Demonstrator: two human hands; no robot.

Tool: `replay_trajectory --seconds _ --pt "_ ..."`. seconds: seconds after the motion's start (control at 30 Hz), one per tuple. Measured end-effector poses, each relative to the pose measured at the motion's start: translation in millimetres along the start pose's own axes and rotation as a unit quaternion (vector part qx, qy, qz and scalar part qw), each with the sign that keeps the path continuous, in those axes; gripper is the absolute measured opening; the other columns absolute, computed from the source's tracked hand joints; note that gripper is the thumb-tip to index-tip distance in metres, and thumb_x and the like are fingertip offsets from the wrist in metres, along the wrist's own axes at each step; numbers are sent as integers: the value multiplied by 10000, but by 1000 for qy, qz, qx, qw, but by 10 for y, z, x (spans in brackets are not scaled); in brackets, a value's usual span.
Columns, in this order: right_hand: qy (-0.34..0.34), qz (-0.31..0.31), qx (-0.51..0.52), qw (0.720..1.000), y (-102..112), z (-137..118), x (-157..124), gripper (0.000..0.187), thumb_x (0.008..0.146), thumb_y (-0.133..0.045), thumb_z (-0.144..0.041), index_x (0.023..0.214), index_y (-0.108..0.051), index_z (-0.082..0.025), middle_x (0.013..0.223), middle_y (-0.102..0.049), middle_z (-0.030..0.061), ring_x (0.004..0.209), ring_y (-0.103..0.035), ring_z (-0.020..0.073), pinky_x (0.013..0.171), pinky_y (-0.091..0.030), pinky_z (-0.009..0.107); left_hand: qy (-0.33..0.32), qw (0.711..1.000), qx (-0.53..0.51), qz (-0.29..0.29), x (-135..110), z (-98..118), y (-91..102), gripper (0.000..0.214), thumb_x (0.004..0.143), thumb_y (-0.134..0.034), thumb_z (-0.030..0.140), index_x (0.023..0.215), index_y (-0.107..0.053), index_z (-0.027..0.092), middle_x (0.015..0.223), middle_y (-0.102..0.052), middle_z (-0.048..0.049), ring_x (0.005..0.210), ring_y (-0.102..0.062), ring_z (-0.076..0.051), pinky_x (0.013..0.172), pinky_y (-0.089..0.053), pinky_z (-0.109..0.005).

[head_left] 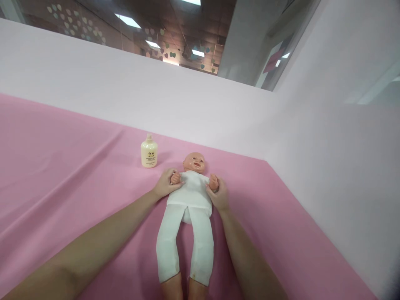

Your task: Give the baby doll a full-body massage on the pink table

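Observation:
A baby doll (189, 208) in a white suit lies on its back on a pink cloth (62, 166), head away from me and legs toward me. My left hand (165, 184) is closed round the doll's small hand on the left side. My right hand (219, 195) is closed round the doll's other hand on the right side. Both of the doll's arms are raised beside its chest. Its bare feet are cut off by the bottom edge of the view.
A small cream bottle (149, 152) with a cap stands upright on the cloth, just left of the doll's head. Pale pink walls (328, 146) rise behind and on the right, meeting in a corner.

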State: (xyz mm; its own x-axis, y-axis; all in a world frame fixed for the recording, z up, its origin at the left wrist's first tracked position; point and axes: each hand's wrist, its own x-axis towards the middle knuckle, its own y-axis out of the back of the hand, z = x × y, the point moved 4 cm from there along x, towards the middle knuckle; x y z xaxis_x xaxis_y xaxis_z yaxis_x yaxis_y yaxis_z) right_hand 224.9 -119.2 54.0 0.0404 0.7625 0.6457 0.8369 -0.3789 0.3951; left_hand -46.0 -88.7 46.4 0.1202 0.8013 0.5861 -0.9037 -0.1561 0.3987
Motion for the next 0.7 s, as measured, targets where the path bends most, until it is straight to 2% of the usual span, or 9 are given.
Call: replay_trajectory --seconds 0.1,0.23,0.3,0.37,0.43,0.5,0.6,0.7 --pt "7 -11 1 1000 -9 14 -11 380 851 -670 -447 1171 -664 -243 1105 -718 79 1077 -675 274 1045 -532 488 8 1000 -8 -15 -3 -7 -24 317 773 -751 429 880 -538 222 880 -636 -12 862 -577 -197 836 -488 -361" --pt "-11 -20 6 1000 -43 43 -6 580 903 -627 -480 1410 -529 -217 1356 -642 134 1277 -611 293 1125 -485 493 32 999 5 -12 19 -45 -42 368 822 -714 470 1037 -582 203 997 -671 -53 953 -628 -237 904 -523 -405" --pt "-19 -19 9 1000 -61 65 4 687 958 -549 -510 1542 -380 -192 1531 -509 162 1431 -494 289 1196 -416 493 36 999 9 -1 37 -66 -40 456 874 -656 474 1213 -567 183 1153 -676 -100 1090 -638 -275 996 -516 -449" --pt "-37 -22 11 999 -79 112 13 761 1005 -449 -530 1627 -199 -169 1658 -333 168 1542 -343 276 1249 -338 499 29 1000 1 4 57 -94 -45 539 933 -575 442 1391 -485 171 1317 -635 -137 1240 -601 -296 1094 -478 -481" --pt "-69 -31 6 997 -90 185 16 812 1028 -380 -541 1657 -36 -160 1719 -171 157 1596 -209 272 1278 -267 519 22 1000 -7 5 70 -149 -61 621 968 -510 399 1528 -358 176 1465 -550 -156 1375 -523 -300 1177 -417 -497" --pt "-100 -46 -4 994 -93 257 13 831 1035 -346 -535 1660 50 -158 1737 -73 139 1613 -127 274 1292 -213 534 32 999 -3 12 71 -240 -81 723 983 -475 379 1620 -193 186 1594 -418 -165 1499 -391 -306 1243 -337 -516" --pt "-124 -68 -28 990 -87 313 14 804 1030 -343 -495 1668 14 -161 1739 -78 117 1614 -122 280 1300 -190 532 59 998 16 23 53 -389 -114 825 991 -441 382 1658 2 183 1676 -277 -175 1572 -255 -322 1273 -269 -554" --pt "-136 -72 -51 987 -77 316 24 773 1008 -380 -442 1672 -87 -175 1719 -194 112 1592 -212 287 1290 -228 527 77 996 38 5 38 -468 -141 793 990 -420 397 1663 -54 189 1664 -312 -166 1548 -315 -325 1255 -308 -545"
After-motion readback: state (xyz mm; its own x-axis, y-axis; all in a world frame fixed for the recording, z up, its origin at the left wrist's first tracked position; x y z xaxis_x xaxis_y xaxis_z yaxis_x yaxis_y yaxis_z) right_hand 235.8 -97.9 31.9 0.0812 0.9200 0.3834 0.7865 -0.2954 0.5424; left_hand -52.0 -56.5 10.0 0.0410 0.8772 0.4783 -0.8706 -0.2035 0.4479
